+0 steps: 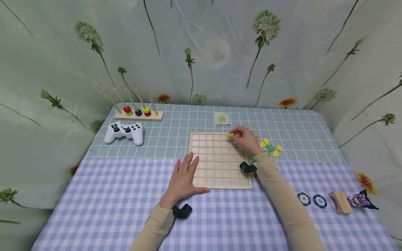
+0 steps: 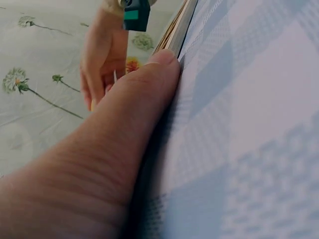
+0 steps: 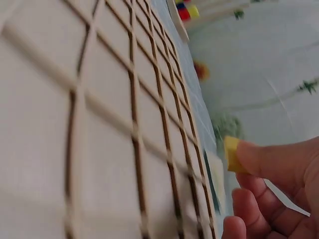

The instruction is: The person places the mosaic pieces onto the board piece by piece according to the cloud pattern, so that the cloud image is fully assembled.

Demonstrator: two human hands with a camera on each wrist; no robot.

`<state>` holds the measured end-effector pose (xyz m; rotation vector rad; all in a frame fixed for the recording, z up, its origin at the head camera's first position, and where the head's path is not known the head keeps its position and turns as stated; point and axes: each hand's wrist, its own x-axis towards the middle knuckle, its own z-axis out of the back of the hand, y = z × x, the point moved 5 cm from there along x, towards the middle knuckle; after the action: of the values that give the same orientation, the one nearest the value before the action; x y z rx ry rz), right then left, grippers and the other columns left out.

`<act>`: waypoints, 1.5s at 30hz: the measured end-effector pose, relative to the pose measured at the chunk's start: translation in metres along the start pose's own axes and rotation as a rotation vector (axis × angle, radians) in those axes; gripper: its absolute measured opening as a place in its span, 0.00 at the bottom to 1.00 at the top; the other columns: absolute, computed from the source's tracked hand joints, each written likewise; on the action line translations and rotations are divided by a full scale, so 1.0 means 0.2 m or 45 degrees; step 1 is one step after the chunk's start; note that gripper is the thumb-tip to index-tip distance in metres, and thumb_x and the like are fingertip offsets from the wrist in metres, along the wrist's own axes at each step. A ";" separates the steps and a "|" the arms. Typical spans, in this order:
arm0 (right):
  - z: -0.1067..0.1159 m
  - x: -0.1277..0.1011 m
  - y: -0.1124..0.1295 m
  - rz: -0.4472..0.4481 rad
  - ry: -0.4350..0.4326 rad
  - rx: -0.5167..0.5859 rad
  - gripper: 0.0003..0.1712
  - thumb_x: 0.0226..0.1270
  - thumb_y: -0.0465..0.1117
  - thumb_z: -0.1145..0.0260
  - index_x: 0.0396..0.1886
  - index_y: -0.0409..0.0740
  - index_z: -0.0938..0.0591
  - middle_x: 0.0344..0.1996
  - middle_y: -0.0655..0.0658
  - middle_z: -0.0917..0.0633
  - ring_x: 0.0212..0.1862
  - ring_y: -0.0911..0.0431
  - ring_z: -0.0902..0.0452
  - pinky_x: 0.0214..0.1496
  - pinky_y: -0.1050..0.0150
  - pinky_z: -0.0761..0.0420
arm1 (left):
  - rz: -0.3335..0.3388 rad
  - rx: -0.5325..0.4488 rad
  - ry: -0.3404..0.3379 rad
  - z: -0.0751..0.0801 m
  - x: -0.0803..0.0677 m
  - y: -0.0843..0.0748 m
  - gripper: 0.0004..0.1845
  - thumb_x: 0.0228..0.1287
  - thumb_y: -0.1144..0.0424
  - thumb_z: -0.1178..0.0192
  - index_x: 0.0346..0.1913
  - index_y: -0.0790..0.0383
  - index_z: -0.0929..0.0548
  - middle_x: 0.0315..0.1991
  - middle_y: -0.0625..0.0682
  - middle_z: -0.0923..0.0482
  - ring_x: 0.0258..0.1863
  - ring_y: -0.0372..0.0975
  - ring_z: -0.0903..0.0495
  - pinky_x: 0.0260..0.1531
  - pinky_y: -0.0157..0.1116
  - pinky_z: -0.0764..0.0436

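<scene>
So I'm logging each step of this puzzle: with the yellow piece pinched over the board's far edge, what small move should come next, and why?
Probably lower the yellow piece into a cell in the far row of the wooden grid board. The right hand pinches it just above that row, and the left hand lies flat on the board's near-left edge, steadying it.

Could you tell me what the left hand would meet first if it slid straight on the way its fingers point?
The left hand lies flat, fingers on the wooden grid board's left edge. Sliding on, it would likely cross the empty cells; beyond lies bare cloth, though depth is unclear.
</scene>
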<state>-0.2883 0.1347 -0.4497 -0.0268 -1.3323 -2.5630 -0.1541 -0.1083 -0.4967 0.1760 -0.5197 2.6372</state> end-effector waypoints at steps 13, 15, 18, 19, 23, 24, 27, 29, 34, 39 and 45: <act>-0.29 0.04 0.11 0.039 0.140 0.002 0.06 0.57 0.40 0.28 0.32 0.42 0.14 0.26 0.49 0.19 0.27 0.55 0.27 0.31 0.62 0.26 | 0.027 0.018 0.054 0.00 0.00 0.00 0.65 0.39 0.20 0.45 0.74 0.61 0.47 0.74 0.59 0.56 0.73 0.47 0.58 0.69 0.49 0.60; -0.30 0.04 0.12 0.052 0.130 -0.004 0.06 0.58 0.40 0.28 0.33 0.42 0.15 0.26 0.49 0.18 0.28 0.55 0.26 0.34 0.61 0.26 | 0.027 0.014 0.048 0.00 0.00 0.00 0.65 0.39 0.20 0.44 0.74 0.61 0.47 0.74 0.59 0.56 0.73 0.47 0.58 0.69 0.48 0.60; -0.32 0.04 0.14 0.053 0.137 -0.028 0.07 0.58 0.41 0.28 0.33 0.43 0.15 0.27 0.50 0.18 0.30 0.55 0.25 0.36 0.59 0.25 | 0.029 0.017 0.046 0.00 0.01 0.01 0.65 0.39 0.20 0.44 0.74 0.61 0.47 0.75 0.59 0.56 0.73 0.47 0.58 0.69 0.48 0.61; -0.32 0.04 0.14 0.045 0.143 -0.036 0.07 0.59 0.42 0.28 0.33 0.44 0.15 0.27 0.50 0.18 0.31 0.55 0.25 0.36 0.59 0.25 | 0.031 0.016 0.051 0.00 0.01 0.01 0.65 0.39 0.20 0.45 0.74 0.61 0.47 0.75 0.59 0.57 0.73 0.47 0.58 0.69 0.48 0.61; -0.33 0.05 0.13 -0.004 0.158 -0.092 0.06 0.59 0.43 0.28 0.33 0.46 0.14 0.27 0.51 0.18 0.32 0.56 0.24 0.37 0.59 0.25 | 0.041 0.012 0.070 -0.01 0.01 0.01 0.65 0.39 0.19 0.46 0.74 0.60 0.47 0.75 0.58 0.57 0.73 0.46 0.60 0.69 0.48 0.61; -0.33 0.05 0.13 -0.018 0.162 -0.106 0.06 0.59 0.43 0.28 0.33 0.47 0.14 0.27 0.51 0.18 0.32 0.56 0.24 0.37 0.59 0.25 | 0.045 0.011 0.073 -0.01 0.01 0.01 0.65 0.39 0.19 0.46 0.75 0.60 0.47 0.75 0.58 0.57 0.73 0.46 0.60 0.69 0.48 0.61; -0.32 0.06 0.13 -0.044 0.189 -0.163 0.06 0.59 0.44 0.29 0.33 0.48 0.14 0.27 0.52 0.19 0.32 0.56 0.24 0.37 0.58 0.26 | 0.050 0.010 0.071 -0.01 0.01 0.01 0.65 0.38 0.19 0.46 0.75 0.60 0.47 0.75 0.58 0.57 0.73 0.46 0.60 0.69 0.48 0.61; -0.32 0.06 0.13 -0.044 0.211 -0.203 0.06 0.60 0.44 0.29 0.34 0.48 0.14 0.28 0.51 0.19 0.32 0.55 0.24 0.36 0.58 0.26 | 0.050 0.013 0.071 -0.01 0.01 0.01 0.65 0.38 0.19 0.46 0.75 0.60 0.47 0.75 0.57 0.57 0.73 0.46 0.60 0.69 0.48 0.61; -0.32 0.06 0.14 -0.027 0.249 -0.277 0.07 0.61 0.45 0.31 0.36 0.48 0.13 0.27 0.51 0.18 0.31 0.55 0.25 0.34 0.59 0.26 | 0.050 0.015 0.085 -0.02 0.00 0.01 0.65 0.39 0.18 0.47 0.75 0.59 0.49 0.75 0.57 0.59 0.73 0.45 0.61 0.69 0.47 0.63; -0.32 0.06 0.12 -0.047 0.228 -0.275 0.07 0.61 0.44 0.30 0.36 0.48 0.12 0.28 0.51 0.18 0.31 0.56 0.25 0.36 0.60 0.26 | 0.059 0.017 0.099 -0.03 0.00 0.01 0.65 0.39 0.18 0.47 0.75 0.58 0.50 0.75 0.56 0.60 0.73 0.44 0.63 0.69 0.45 0.65; -0.30 0.04 0.11 -0.014 0.196 -0.189 0.07 0.61 0.42 0.30 0.36 0.45 0.13 0.28 0.50 0.18 0.32 0.55 0.25 0.37 0.59 0.26 | 0.058 0.026 0.093 -0.02 0.00 0.01 0.65 0.39 0.19 0.46 0.75 0.59 0.50 0.75 0.56 0.59 0.73 0.45 0.62 0.69 0.45 0.65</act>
<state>-0.2845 0.0723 -0.4657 0.1483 -1.0888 -2.6083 -0.1548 -0.1079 -0.5018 0.0751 -0.4784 2.6822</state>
